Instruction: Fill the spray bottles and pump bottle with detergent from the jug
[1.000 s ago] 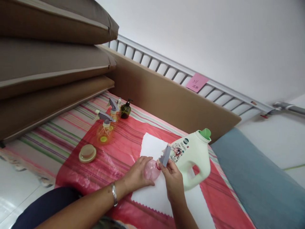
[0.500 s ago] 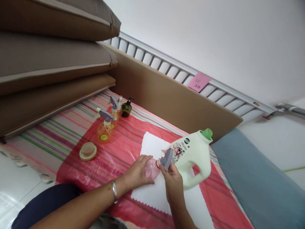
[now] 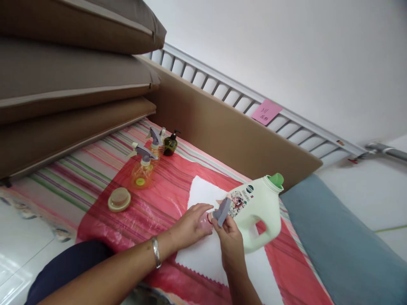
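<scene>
My left hand [image 3: 190, 226] is wrapped round a small pink spray bottle [image 3: 205, 221], which is mostly hidden under the fingers. My right hand [image 3: 230, 241] pinches the bottle's grey trigger head [image 3: 221, 210] at the neck. Both hands are over a white cloth [image 3: 203, 258] spread on a red plastic sheet [image 3: 159, 199]. A pale green detergent jug [image 3: 259, 212] with a green cap stands just right of my hands.
Two orange spray bottles [image 3: 142, 169] and a dark green pump bottle [image 3: 170, 144] stand at the far left of the sheet. A round beige lid [image 3: 119, 199] lies nearer. Brown cushions [image 3: 63, 84] are stacked left; a cardboard panel [image 3: 229, 131] lines the back, a blue cushion [image 3: 343, 245] lies right.
My left hand has closed further over the pink bottle, hiding most of it. The view has drifted slightly; both hands stay over the white cloth.
</scene>
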Demonstrator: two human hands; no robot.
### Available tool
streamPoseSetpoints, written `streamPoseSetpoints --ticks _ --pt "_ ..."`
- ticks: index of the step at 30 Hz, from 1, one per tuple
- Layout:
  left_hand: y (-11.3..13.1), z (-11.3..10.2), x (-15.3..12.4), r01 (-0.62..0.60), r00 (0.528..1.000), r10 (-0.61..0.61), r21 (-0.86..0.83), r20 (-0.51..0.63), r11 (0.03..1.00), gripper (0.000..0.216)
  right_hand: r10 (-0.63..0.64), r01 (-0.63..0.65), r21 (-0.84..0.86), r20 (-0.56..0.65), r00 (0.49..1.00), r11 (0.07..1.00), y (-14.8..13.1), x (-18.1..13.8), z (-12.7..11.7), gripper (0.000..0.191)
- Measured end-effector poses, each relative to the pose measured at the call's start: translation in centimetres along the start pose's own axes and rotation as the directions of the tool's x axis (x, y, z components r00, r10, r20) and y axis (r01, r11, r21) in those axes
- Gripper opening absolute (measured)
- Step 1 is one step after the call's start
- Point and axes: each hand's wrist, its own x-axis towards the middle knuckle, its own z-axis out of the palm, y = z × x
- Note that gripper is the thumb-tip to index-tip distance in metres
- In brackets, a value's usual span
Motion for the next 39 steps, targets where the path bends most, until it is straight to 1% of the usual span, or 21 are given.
streamPoseSetpoints --ticks 2,4,7,12,14,18,21,25,28,30,31,32,33,34,35,36,37,38,39 --pt "0.5 0.0 0.4 -0.007 1.000 0.007 -0.031 0.003 0.999 0.052 -0.002 0.002 -0.001 0.003 1.000 1.000 -0.2 0.0 0.1 0.037" --pt "0.8 0.1 0.6 0.004 1.000 -0.004 -0.054 0.005 0.999 0.049 0.001 -0.001 -0.008 -0.004 1.000 1.000 -0.4 -0.1 0.1 0.039" --pt "0.7 0.2 0.6 0.009 1.000 -0.009 -0.074 -0.003 0.997 0.050 0.014 -0.014 -0.025 -0.018 1.000 1.000 -0.8 -0.3 0.0 0.043" --pt "0.3 0.3 0.5 0.009 1.000 -0.009 -0.082 -0.010 0.997 0.050 0.010 -0.012 -0.051 -0.031 0.999 0.999 -1.3 -0.4 0.1 0.038" --pt "0.2 0.3 0.4 0.014 1.000 -0.015 -0.078 -0.013 0.997 0.049 0.002 -0.005 -0.060 -0.037 0.999 0.998 -1.4 -0.3 0.1 0.039" --pt "0.2 0.4 0.4 0.007 1.000 -0.009 -0.081 -0.023 0.997 0.052 -0.011 0.006 -0.086 -0.051 0.999 0.996 -1.1 -0.4 0.1 0.043" --pt "0.1 0.4 0.3 0.009 1.000 -0.011 -0.091 -0.022 0.996 0.051 -0.015 0.008 -0.106 -0.062 0.998 0.994 -0.8 -0.5 0.3 0.041" --pt "-0.1 0.4 0.4 0.024 1.000 -0.026 -0.104 -0.017 0.994 0.049 -0.027 0.022 -0.150 -0.032 0.999 0.988 -0.8 -0.5 0.3 0.042" --pt "-0.2 0.3 0.4 0.039 0.999 -0.041 -0.107 -0.019 0.993 0.049 -0.031 0.033 -0.217 0.010 0.999 0.976 -1.4 -0.5 -0.6 0.042" --pt "-0.2 0.3 0.4 0.035 0.999 -0.038 -0.103 -0.027 0.994 0.048 -0.041 0.031 -0.279 -0.030 0.999 0.960 -2.1 -0.5 -1.9 0.044" --pt "-0.2 0.3 0.4 0.030 0.999 -0.033 -0.098 -0.028 0.995 0.047 -0.100 0.074 -0.348 -0.057 0.993 0.935 -2.6 -0.5 -2.6 0.046" --pt "-0.2 0.3 0.4 0.024 0.999 -0.027 -0.092 -0.027 0.995 0.047 -0.200 0.155 -0.448 -0.054 0.978 0.881 -3.1 -0.4 -3.3 0.047" --pt "-0.2 0.3 0.4 0.017 0.999 -0.019 -0.086 -0.026 0.996 0.046 -0.326 0.272 -0.561 0.004 0.945 0.782 -3.7 -0.2 -4.0 0.047" --pt "-0.2 0.3 0.4 0.011 1.000 -0.013 -0.083 -0.026 0.997 0.045 -0.442 0.407 -0.659 0.125 0.888 0.632 -4.3 0.2 -4.6 0.045" --pt "-0.2 0.4 0.4 0.005 1.000 -0.007 -0.080 -0.028 0.997 0.045 -0.510 0.538 -0.714 0.290 0.810 0.448 -5.0 0.7 -5.0 0.043" --pt "-0.2 0.4 0.5 0.003 0.999 -0.006 -0.078 -0.031 0.997 0.044 -0.513 0.646 -0.713 0.460 0.725 0.273 -5.6 1.3 -5.2 0.041" --pt "-0.3 0.5 0.5 0.005 0.999 -0.008 -0.077 -0.036 0.997 0.044 -0.462 0.722 -0.676 0.599 0.654 0.145 -6.3 1.9 -5.2 0.039" --pt "-0.3 0.5 0.5 0.009 0.999 -0.012 -0.076 -0.041 0.997 0.044 -0.383 0.775 -0.629 0.705 0.598 0.052 -7.0 2.6 -5.1 0.039" --pt "-0.4 0.6 0.5 0.011 0.999 -0.015 -0.073 -0.044 0.997 0.045 -0.293 0.814 -0.581 0.779 0.554 -0.009 -7.6 3.3 -4.9 0.040"
